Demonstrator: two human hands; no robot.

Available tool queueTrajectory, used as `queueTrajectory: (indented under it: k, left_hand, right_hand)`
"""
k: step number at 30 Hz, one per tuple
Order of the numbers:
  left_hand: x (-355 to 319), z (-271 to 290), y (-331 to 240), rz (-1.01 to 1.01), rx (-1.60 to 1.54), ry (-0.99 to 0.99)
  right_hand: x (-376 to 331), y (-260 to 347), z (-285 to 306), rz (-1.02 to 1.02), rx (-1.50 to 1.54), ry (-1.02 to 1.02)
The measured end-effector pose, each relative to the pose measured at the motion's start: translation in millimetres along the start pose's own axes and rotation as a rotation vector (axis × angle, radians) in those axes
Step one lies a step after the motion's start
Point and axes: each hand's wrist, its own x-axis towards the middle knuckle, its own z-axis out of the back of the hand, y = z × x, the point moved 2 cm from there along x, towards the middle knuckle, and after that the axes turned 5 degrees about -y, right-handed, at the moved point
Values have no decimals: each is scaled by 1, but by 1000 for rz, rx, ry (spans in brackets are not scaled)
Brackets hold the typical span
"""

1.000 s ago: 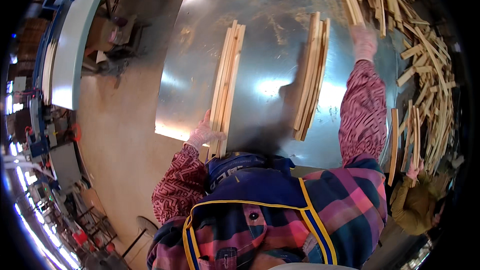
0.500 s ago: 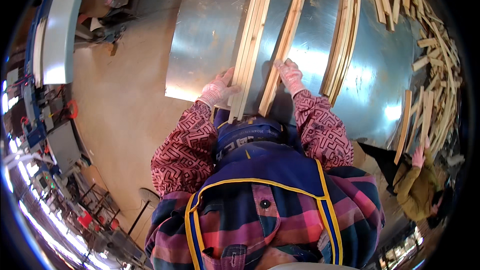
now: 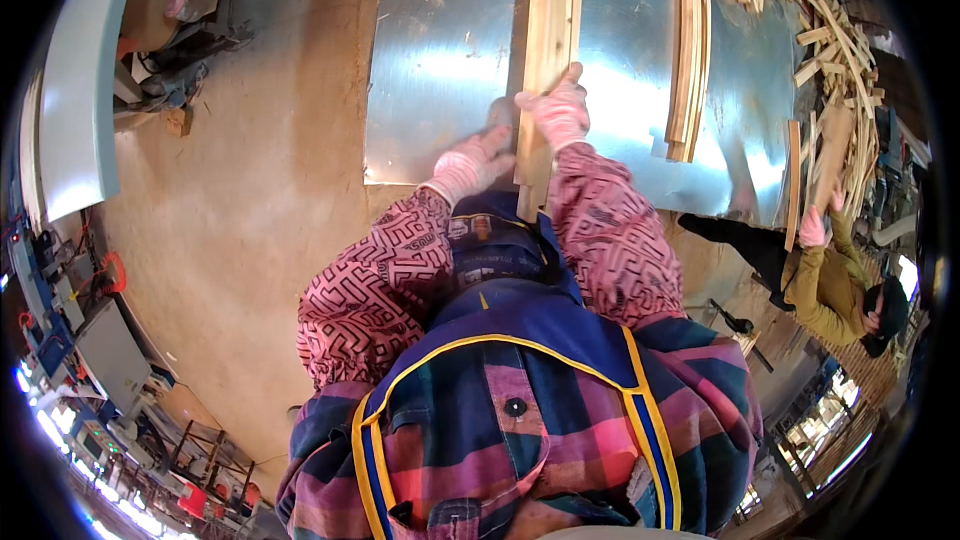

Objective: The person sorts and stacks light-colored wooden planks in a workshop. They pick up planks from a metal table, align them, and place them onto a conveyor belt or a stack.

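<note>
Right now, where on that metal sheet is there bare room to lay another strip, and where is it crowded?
Bare metal sheet lies left of the held wood strips, and between them and the second stack. The right edge is crowded with the scrap wood pile. The left hand and right hand occupy the near edge.

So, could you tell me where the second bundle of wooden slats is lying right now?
In the head view the second bundle of slats lies on the metal sheet, apart to the right of the stack that both gloved hands touch.
</note>
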Motion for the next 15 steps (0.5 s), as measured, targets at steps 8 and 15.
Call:
queueTrajectory:
  k: [8,15]
  left_hand:
    - [5,52,-56,41,-171,1]
    - [58,13,5,211,-44,7]
  right_hand:
    - [-1,-73,-40,-188,982,192]
    - [23,-95,-85,65,726,93]
